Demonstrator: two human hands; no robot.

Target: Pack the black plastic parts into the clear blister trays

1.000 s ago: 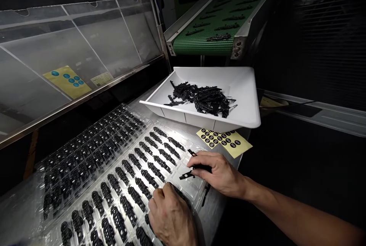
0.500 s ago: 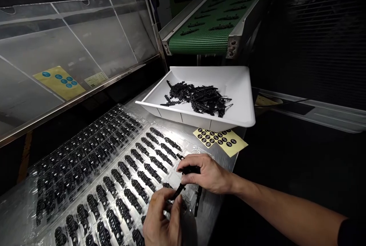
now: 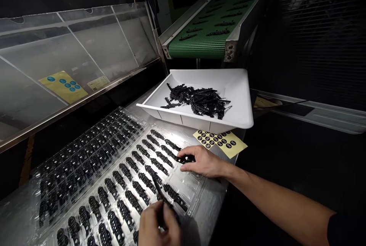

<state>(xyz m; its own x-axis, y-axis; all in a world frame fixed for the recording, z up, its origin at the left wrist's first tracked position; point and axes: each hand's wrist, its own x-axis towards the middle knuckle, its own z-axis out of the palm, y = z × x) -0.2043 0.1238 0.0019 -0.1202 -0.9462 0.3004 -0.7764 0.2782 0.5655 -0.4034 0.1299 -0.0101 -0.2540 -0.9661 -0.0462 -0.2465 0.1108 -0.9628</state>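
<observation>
My right hand (image 3: 201, 161) is closed around a black molded plastic part (image 3: 187, 158) at the far right row of a clear plastic tray (image 3: 183, 179). Rows of similar slotted black parts (image 3: 140, 189) fill much of this tray's pockets. In the lower middle, my left hand (image 3: 160, 223) pinches a thin, dark, elongated part (image 3: 158, 187) that points up and away over the tray. The lower end of that part is hidden by the fingers. One black part (image 3: 175, 197) lies in a pocket just right of the left hand.
A white bin (image 3: 237, 97) holds a heap of black parts (image 3: 204, 101). Behind it rises a green conveyor belt (image 3: 200, 46) carrying more parts. A second filled clear tray (image 3: 94, 150) lies left. Yellow sticker sheets (image 3: 233, 150) rest beside the metal table's right edge.
My hands have moved apart. The right hand shifted up and settled at the tray with its black part. The left hand drew down and back, its thin part now pointing away over the tray.
</observation>
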